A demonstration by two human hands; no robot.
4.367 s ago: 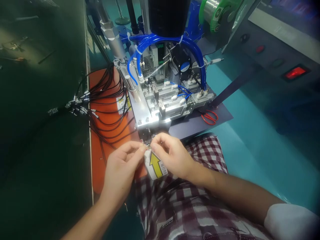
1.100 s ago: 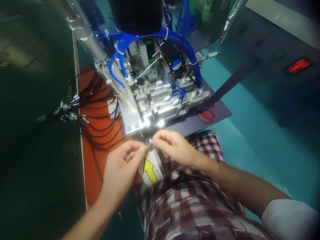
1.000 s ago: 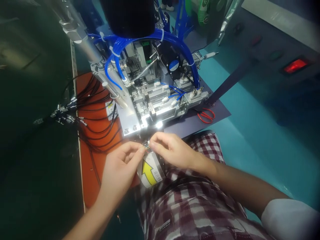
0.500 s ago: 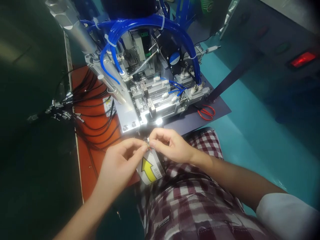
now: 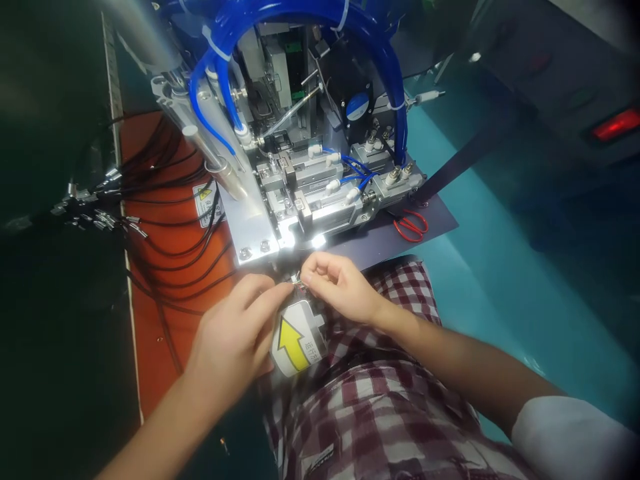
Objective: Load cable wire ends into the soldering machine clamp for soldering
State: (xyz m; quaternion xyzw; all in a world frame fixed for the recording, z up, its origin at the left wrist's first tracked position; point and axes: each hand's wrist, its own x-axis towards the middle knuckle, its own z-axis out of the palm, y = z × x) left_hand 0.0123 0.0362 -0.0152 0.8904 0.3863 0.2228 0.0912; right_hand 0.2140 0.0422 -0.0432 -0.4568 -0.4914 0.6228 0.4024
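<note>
Thin coloured wires [image 5: 300, 286] run between my two hands, just in front of the machine's lit front edge. My left hand [image 5: 234, 325] pinches them from the left with thumb and forefinger. From the right, my right hand [image 5: 343, 290] pinches the same small bundle, its other fingers curled. A small pale piece shows at the fingertips, too tiny to make out. Right below the fingers is a white plate with a yellow arrow [image 5: 293, 343]. The machine [image 5: 320, 180], with metal slides and cylinders, stands directly beyond my hands.
Black cables [image 5: 170, 247] with metal ends lie across the orange board [image 5: 150, 333] at left. Thick blue air tubes [image 5: 300, 10] arch over the machine. Red-handled scissors [image 5: 411, 227] rest on the grey base plate [image 5: 440, 220]. A checkered apron [image 5: 390, 400] covers my lap.
The view has shifted slightly, so the machine sits higher and the board further left. My left hand has turned a little; both hands stay pinched at the wires.
</note>
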